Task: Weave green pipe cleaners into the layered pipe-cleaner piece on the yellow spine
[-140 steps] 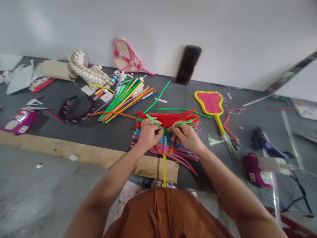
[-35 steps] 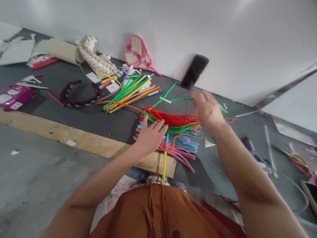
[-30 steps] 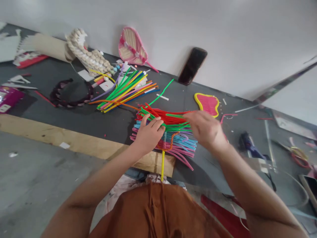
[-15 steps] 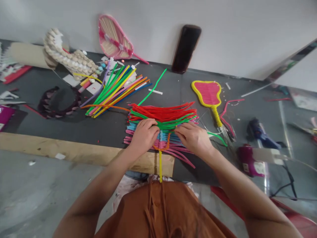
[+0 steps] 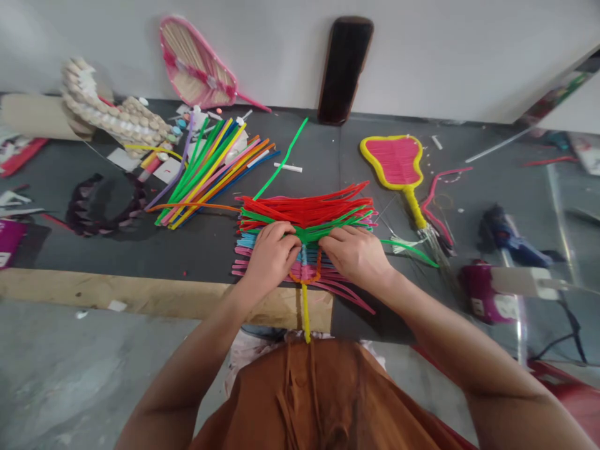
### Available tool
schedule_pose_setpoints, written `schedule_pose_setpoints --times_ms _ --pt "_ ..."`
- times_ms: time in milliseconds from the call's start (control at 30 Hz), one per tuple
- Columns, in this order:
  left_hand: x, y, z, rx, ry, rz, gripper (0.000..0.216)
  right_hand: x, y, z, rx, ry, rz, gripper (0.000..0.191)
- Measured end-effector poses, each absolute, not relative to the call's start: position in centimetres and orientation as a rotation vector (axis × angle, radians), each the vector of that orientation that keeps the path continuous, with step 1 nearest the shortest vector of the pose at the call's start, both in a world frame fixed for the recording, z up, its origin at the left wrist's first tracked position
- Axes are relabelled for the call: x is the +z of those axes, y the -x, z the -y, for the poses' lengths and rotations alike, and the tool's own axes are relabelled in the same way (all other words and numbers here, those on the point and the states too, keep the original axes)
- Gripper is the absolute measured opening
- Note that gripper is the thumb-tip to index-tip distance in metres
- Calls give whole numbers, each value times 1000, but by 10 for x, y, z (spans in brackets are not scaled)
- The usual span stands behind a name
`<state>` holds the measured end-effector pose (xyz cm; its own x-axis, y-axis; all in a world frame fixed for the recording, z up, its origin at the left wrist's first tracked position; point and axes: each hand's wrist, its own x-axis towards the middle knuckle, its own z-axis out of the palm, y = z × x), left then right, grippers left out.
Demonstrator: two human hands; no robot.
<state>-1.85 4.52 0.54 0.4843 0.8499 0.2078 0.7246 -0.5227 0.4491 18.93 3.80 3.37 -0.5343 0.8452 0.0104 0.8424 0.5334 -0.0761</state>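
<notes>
Rows of pipe cleaners lie crosswise in front of me: red pipe cleaners (image 5: 307,211) at the far side, green pipe cleaners (image 5: 309,235) below them, then blue and pink pipe cleaners (image 5: 344,275). A yellow stem (image 5: 306,312) runs from their middle toward my body, with an orange pipe cleaner (image 5: 319,265) curved round its top. My left hand (image 5: 275,250) is closed, fingers pinching the green pipe cleaners left of the middle. My right hand (image 5: 352,251) is closed on the green ones right of the middle. The fingertips are partly hidden.
A pile of loose coloured pipe cleaners (image 5: 210,172) lies to the left, near a dark headband (image 5: 107,206). A phone (image 5: 345,69) leans on the wall. To the right are a pink-and-yellow fan (image 5: 396,164) and a purple device (image 5: 487,294). A cardboard strip (image 5: 117,290) lines the near edge.
My right hand has shifted slightly left, closer to the middle of the green pipe cleaners. My left hand stays nearly in place. The camera view has moved a little.
</notes>
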Motion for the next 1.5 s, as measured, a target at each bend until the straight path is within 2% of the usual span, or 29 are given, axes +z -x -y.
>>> schedule_pose_setpoints --times_ms 167,500,633,867,1100,1267,1500 --pt "5 18 -44 587 -2431 -1333 15 38 -184 -39 45 1478 2747 21" --pt "2 16 -43 643 -2405 -1359 15 27 -179 -43 238 1470 2675 28" --pt "3 15 -44 647 -2428 -1359 16 30 -176 -46 362 1549 2666 25" --pt "8 14 -49 494 -2483 -1377 23 30 -169 -45 372 1686 2612 20" --pt "11 15 -49 523 -2531 -1324 19 34 -173 -46 460 1676 2632 21" --pt "11 18 -44 591 -2540 -1283 12 38 -171 -45 437 1706 2629 20" --pt "10 18 -44 596 -2465 -1337 15 31 -169 -42 390 1698 2604 18"
